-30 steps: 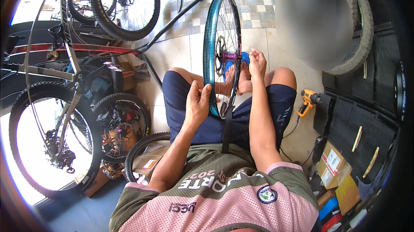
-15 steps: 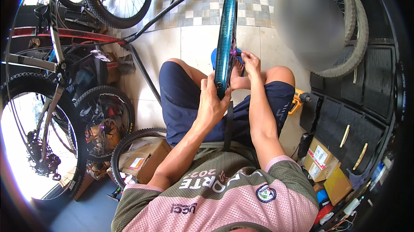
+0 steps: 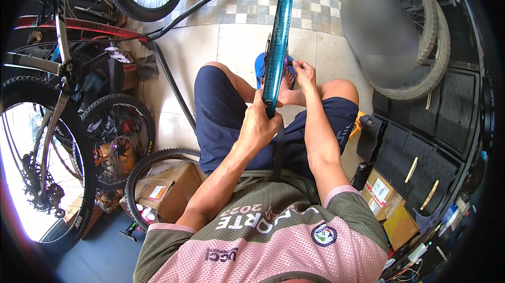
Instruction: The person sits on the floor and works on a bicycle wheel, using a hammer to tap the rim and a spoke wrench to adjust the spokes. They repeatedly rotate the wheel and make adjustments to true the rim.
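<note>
A bare bicycle wheel (image 3: 280, 41) without a tyre stands nearly upright between my bent legs, its rim bed lined with shiny teal tape. My left hand (image 3: 256, 127) is closed round the lower part of the rim, thumb on the right side and fingers on the left. At the purple hub (image 3: 289, 61), the fingers of my right hand (image 3: 305, 76) pinch the dark axle end that sticks out on the wheel's right side. Part of a dark round piece shows on the left side of the wheel. Behind the wheel, a foot rests in a blue sandal (image 3: 260, 67).
Bicycles with a grey frame (image 3: 62, 30) and knobby tyres crowd the left, beside a black pole (image 3: 173, 83) and a cardboard box (image 3: 176, 185). At right lie a yellow power tool (image 3: 360, 123), black panels (image 3: 400, 146), small boxes (image 3: 383, 192) and tyred wheels (image 3: 441, 62).
The wheel has leaned and turned a little, its top shifting right, so more of its left side shows. Both hands keep their places on the rim and the axle end.
</note>
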`<state>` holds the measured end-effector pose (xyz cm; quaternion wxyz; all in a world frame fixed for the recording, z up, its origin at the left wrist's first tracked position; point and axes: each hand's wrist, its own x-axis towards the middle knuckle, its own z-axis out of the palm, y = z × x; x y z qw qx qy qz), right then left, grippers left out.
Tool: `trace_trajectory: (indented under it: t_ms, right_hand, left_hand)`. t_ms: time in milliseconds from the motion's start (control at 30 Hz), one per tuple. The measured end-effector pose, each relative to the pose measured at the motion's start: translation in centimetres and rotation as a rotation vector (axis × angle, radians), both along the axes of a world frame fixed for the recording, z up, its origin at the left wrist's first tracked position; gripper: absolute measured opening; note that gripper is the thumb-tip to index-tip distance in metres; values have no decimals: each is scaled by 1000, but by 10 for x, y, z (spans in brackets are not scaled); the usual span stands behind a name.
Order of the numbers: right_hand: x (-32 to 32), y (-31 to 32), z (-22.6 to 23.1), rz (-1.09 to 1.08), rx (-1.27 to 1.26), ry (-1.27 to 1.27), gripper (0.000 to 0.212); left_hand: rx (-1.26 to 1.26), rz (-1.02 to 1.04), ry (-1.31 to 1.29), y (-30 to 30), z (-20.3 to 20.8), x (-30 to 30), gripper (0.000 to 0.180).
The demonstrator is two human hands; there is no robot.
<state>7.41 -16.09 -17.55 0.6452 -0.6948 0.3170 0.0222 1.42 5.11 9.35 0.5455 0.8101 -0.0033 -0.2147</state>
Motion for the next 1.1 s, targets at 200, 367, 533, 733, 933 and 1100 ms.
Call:
trace_trajectory:
  t_ms: [200,367,533,733,933,1100]
  right_hand:
    - [10,-3,-3,71,-31,93,40]
    - [11,1,0,142,-305,160,58]
    - [11,-6,-6,142,-294,150,65]
    - [20,-10,23,168,86,313,55]
    - [14,-22,18,277,108,180,31]
    - [15,-12,20,219,87,20,24]
  left_hand:
    - [0,7,54,2,1,2,43]
    - [7,5,-30,1,-4,-2,35]
    - [71,-2,-5,-7,-1,-8,29]
    - [92,10,39,-8,3,-9,28]
    - [63,0,16,-8,1,-10,28]
    - [90,-7,48,-6,0,-9,27]
